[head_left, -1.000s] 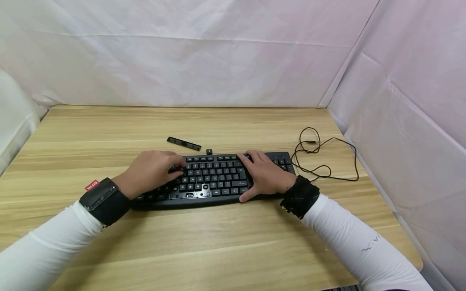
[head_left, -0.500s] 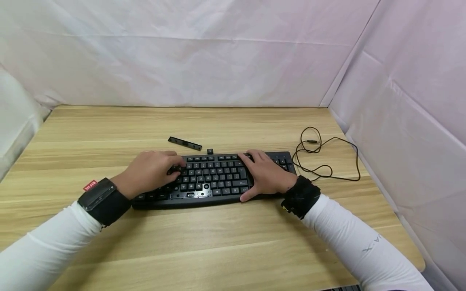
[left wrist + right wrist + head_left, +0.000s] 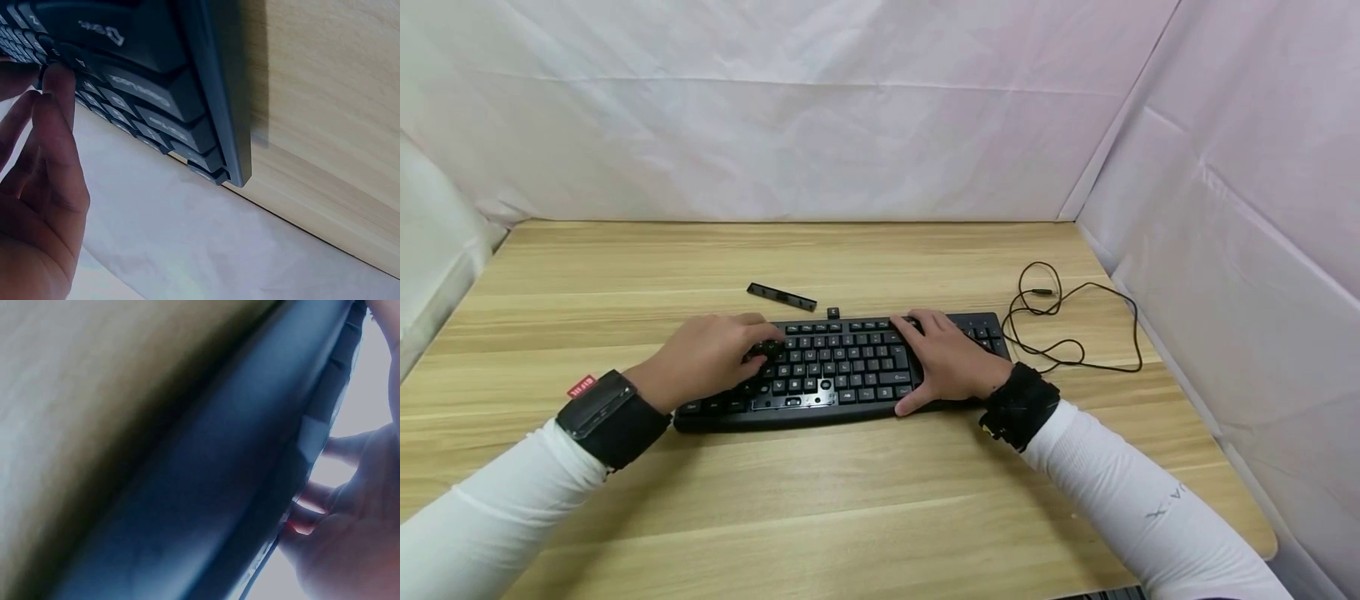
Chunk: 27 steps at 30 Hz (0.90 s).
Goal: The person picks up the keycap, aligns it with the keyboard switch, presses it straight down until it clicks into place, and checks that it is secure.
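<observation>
A black keyboard (image 3: 850, 367) lies across the table, its bare space-bar slot (image 3: 793, 401) showing in the front row. Over the left-side letter keys, my left hand (image 3: 711, 358) has its thumb and index finger pinched together. A small dark keycap (image 3: 41, 76) appears between those fingertips in the left wrist view, mostly hidden. My right hand (image 3: 951, 358) rests spread on the keyboard's right part, thumb at the front edge and fingers toward the back row. Behind the keyboard lie a loose space bar (image 3: 781, 297) and one small loose keycap (image 3: 832, 313).
A thin black cable (image 3: 1078, 365) lies in loops on the table (image 3: 880, 508) at the right. White cloth (image 3: 820, 150) hangs behind the table and along its right side. A dark ridged object (image 3: 1112, 594) shows partly at the bottom edge.
The left hand has shifted very slightly left and back, its fingertips still at the left-side keys. The right hand and the loose pieces stay put.
</observation>
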Each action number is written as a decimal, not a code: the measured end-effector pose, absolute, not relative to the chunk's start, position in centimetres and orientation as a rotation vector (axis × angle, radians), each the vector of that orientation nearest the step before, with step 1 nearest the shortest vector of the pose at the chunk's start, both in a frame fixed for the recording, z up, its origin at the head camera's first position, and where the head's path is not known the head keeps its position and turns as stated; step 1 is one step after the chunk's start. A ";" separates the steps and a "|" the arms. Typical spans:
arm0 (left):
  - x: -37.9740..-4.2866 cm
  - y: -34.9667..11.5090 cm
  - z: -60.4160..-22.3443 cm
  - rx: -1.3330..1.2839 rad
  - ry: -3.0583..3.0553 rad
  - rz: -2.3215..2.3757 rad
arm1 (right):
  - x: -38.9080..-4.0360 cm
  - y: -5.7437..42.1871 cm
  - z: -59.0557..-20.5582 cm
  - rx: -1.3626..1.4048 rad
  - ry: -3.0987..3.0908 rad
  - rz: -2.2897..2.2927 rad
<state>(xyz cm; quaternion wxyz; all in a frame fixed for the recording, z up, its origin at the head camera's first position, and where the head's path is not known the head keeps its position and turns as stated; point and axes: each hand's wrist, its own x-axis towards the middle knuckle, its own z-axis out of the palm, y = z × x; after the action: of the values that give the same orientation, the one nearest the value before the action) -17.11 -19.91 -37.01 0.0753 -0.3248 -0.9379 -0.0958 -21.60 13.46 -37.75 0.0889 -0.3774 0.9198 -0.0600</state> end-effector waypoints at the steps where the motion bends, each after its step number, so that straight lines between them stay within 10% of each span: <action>1: -17.1 -19.9 -37.0 -0.971 -2.805 -0.281 | -21.6 13.5 -37.8 -1.120 2.736 -0.178; 27: -16.5 -19.9 -36.9 -0.886 -2.817 -0.268 | -21.7 13.6 -38.1 -1.114 2.747 -0.234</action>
<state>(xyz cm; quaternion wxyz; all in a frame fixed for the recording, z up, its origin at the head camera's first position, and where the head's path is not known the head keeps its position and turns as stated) -16.54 -19.94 -36.92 0.0883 -0.2976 -0.9463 -0.0901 -21.69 13.58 -38.08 0.0842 -0.3733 0.9205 -0.0785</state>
